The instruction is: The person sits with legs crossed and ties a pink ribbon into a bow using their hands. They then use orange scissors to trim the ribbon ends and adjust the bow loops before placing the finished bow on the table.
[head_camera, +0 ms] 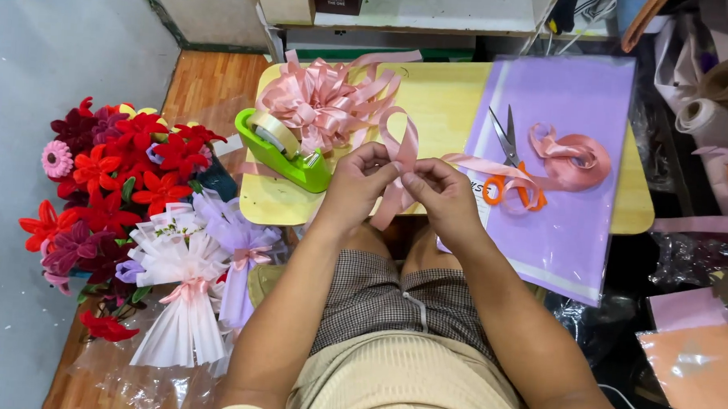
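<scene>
Crowding the small wooden table (450,102) are a green tape dispenser (283,153) at ten o'clock from the hands, a finished pink ribbon bow (323,100) at eleven o'clock just behind it, and a lilac paper sheet (566,156) at two to three o'clock carrying orange-handled scissors (509,166) and a coil of pink ribbon (575,156). Red fabric flowers (120,169) and wrapped bouquets (185,278) fill the floor at eight to nine o'clock. Paper rolls (716,101) stand at the far right.

Bare tabletop stays open at twelve o'clock; the near table edge runs just under the hands, above the knees.

Both hands meet at the table's near edge. The left hand (357,184) and right hand (442,191) pinch a strip of pink ribbon (404,157) between thumbs and fingertips, closed tight on it, a loop rising at twelve o'clock.
</scene>
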